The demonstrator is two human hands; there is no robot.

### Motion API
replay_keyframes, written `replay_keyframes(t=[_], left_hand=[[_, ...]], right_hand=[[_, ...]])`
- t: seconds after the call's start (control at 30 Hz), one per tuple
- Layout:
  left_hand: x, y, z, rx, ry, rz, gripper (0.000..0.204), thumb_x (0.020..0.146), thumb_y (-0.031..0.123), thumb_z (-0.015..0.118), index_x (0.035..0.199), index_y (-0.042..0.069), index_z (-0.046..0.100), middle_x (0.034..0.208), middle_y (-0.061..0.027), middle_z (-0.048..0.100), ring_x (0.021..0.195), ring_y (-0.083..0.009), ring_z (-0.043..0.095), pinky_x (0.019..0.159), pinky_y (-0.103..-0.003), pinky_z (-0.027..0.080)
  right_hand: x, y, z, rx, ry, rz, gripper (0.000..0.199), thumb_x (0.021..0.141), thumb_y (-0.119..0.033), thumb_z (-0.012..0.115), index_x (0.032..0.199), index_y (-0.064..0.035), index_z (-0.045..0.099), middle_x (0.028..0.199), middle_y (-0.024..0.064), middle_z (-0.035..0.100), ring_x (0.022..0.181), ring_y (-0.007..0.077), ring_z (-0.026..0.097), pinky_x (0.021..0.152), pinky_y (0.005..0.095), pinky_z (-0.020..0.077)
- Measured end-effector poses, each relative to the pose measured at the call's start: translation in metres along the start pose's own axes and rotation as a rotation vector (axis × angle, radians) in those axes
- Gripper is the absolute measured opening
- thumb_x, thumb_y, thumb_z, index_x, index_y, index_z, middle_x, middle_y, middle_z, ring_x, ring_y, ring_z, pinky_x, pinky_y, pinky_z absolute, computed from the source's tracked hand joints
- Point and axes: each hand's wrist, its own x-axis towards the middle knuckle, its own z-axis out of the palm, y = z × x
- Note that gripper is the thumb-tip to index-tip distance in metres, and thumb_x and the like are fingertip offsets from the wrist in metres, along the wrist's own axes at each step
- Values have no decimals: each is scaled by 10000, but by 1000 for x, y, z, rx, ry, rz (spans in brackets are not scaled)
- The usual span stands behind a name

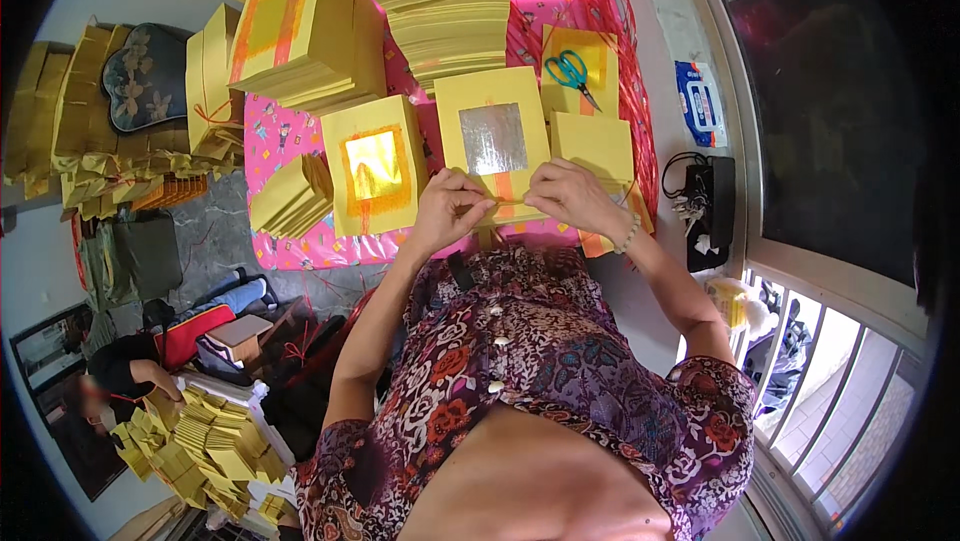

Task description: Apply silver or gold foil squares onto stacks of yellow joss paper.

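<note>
In front of me lies a stack of yellow paper sheets (pixel 450 106), its top bearing a silver foil square (pixel 493 139) and an orange-red strip running to the near edge. At that edge, my left hand (pixel 452 207) is closed in a pinch on the strip's left side. My right hand (pixel 570 193), with a beaded bracelet on the wrist, pinches on the other side. What sits between the fingertips is too small to make out. Left of this stack is another yellow stack with a gold foil square (pixel 375 166). Teal-handled scissors (pixel 567 71) rest on gold-foiled paper at the right.
Tall yellow paper stacks (pixel 440 1) stand at the back of the pink patterned cloth (pixel 290 126). Red string (pixel 630 41) lies along its right side. A folded bundle (pixel 290 199) is at the left. A person (pixel 125 371) handles yellow bundles lower left. A barred window is right.
</note>
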Motion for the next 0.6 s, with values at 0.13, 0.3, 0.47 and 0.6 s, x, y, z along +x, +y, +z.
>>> replay_keyframes(t=[0.13, 0.3, 0.47, 0.6], left_hand=[[1, 0, 0, 10, -3, 3, 117, 802, 155, 769, 865, 57, 781, 863, -63, 667, 864, -238, 586, 763, -347, 481], [1, 1, -2, 43, -16, -13, 125, 808, 158, 770, 849, 40, 769, 858, -68, 674, 906, -239, 606, 787, -352, 494], [3, 32, -6, 329, 203, 143, 378, 812, 155, 758, 1182, 114, 696, 1184, -146, 618, 1129, -339, 565, 939, -420, 474], [1, 41, 4, 439, 229, 195, 553, 809, 204, 758, 1339, 173, 607, 1391, -148, 488, 1299, -381, 416, 1070, -492, 349]], right_hand=[[0, -1, 0, -15, 12, -4, 174, 887, -204, 690, 823, -44, 665, 895, 50, 624, 875, 245, 606, 765, 369, 494], [-2, -5, 8, -176, 65, -72, 133, 896, -177, 674, 873, -52, 636, 885, 60, 608, 837, 263, 619, 718, 381, 507], [11, -15, -8, -141, 183, 122, 140, 942, -191, 611, 920, -53, 597, 875, 114, 570, 788, 336, 636, 652, 435, 516], [45, -8, -28, -111, 254, 134, 169, 960, -199, 592, 906, -38, 591, 885, 140, 581, 806, 370, 629, 668, 462, 509]])
